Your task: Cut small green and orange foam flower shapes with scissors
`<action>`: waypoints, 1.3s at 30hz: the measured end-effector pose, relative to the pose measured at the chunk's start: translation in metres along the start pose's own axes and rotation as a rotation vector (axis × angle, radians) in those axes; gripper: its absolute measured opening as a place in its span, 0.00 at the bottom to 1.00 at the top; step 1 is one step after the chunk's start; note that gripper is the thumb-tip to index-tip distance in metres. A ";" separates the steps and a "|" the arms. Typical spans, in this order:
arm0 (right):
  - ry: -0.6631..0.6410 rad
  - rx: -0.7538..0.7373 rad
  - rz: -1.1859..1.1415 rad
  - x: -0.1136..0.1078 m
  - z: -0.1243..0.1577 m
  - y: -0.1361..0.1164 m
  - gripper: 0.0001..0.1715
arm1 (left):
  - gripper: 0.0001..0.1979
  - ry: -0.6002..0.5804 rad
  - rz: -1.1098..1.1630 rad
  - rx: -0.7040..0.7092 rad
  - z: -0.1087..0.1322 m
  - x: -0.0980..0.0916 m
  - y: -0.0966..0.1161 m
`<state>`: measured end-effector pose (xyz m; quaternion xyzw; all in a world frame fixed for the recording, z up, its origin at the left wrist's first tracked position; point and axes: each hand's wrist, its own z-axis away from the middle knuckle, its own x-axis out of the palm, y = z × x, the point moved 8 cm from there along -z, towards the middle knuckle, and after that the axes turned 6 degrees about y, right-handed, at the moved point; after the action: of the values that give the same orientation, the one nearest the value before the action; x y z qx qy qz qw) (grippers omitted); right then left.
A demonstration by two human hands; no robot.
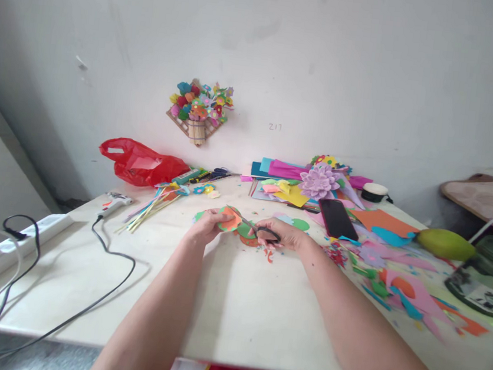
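Note:
My left hand is closed on an orange paper circle and holds it just above the white table. My right hand grips black-handled scissors, whose blades reach into the orange paper. Green paper circles and small red scraps lie right under and beside the hands.
A black phone, coloured paper sheets, a purple paper flower and cut scraps lie to the right. A red plastic bag, coloured sticks, a glue gun with black cable and a power strip lie left. A glass jar stands far right.

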<state>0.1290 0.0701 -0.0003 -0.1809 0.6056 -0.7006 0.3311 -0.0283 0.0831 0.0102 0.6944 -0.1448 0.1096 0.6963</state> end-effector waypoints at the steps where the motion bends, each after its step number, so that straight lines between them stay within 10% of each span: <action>1: 0.006 0.007 -0.003 0.000 0.000 0.000 0.12 | 0.08 0.001 -0.001 0.000 0.000 0.000 0.000; 39: 0.279 -0.289 -0.281 0.018 0.001 -0.029 0.18 | 0.09 0.420 0.338 0.098 0.008 0.018 0.002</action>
<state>0.1096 0.0587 0.0252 -0.2102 0.7082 -0.6643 0.1141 -0.0124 0.0745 0.0181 0.6553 -0.1057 0.3727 0.6485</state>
